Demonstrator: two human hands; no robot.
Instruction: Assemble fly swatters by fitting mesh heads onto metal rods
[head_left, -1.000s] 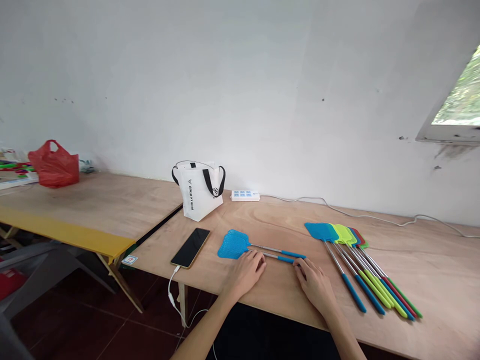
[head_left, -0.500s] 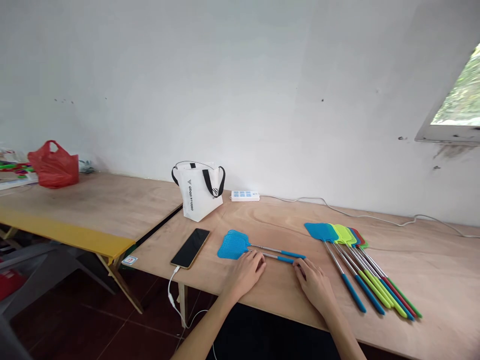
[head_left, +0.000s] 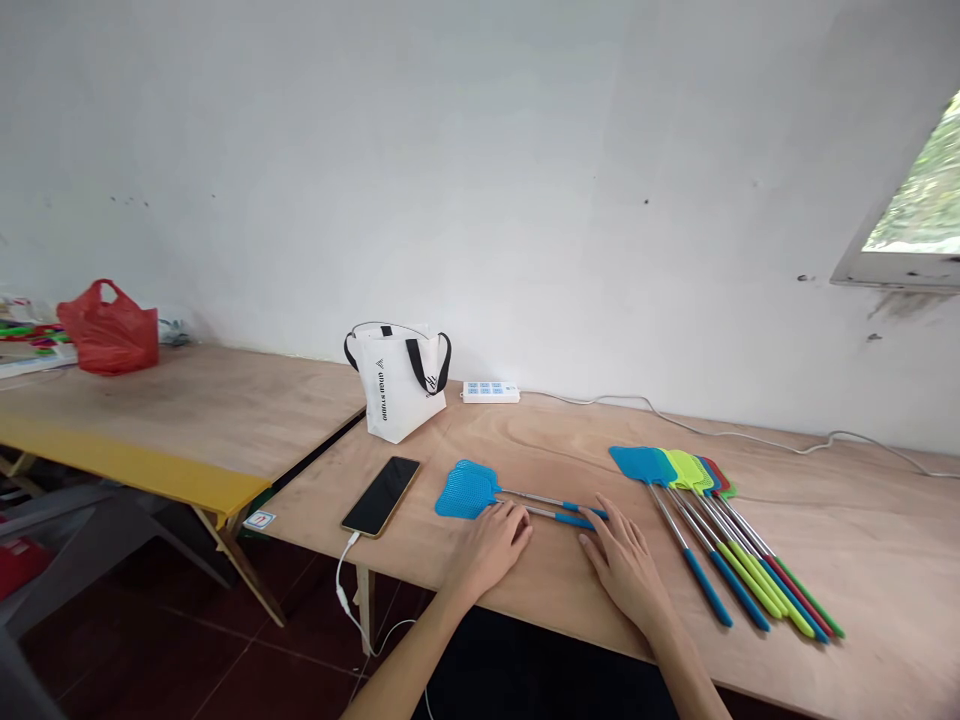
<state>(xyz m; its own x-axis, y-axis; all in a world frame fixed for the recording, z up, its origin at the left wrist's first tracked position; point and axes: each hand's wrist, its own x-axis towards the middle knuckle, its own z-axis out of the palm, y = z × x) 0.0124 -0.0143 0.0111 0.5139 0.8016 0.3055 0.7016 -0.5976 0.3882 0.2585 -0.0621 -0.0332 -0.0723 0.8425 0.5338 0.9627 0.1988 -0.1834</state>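
Two blue fly swatters point(head_left: 465, 492) lie side by side on the table, heads to the left and handles to the right. My left hand point(head_left: 489, 548) rests near the head of the front swatter, its fingers curled down on the metal shaft. At the handle ends, my right hand point(head_left: 624, 568) lies with fingers stretched out and apart, touching the blue grips and covering their tips. To its right, several more fly swatters point(head_left: 739, 540) in blue, yellow-green, red and green are fanned in an overlapping row.
A phone point(head_left: 381, 496) with a white charging cable lies left of the swatters. Behind stand a white bag point(head_left: 394, 390) with black handles and a power strip point(head_left: 490, 392). A red plastic bag point(head_left: 109, 335) sits on the far-left table, across a gap.
The fingers of my right hand have spread and reached forward over the handle ends. My left hand and both blue fly swatters have stayed in place.
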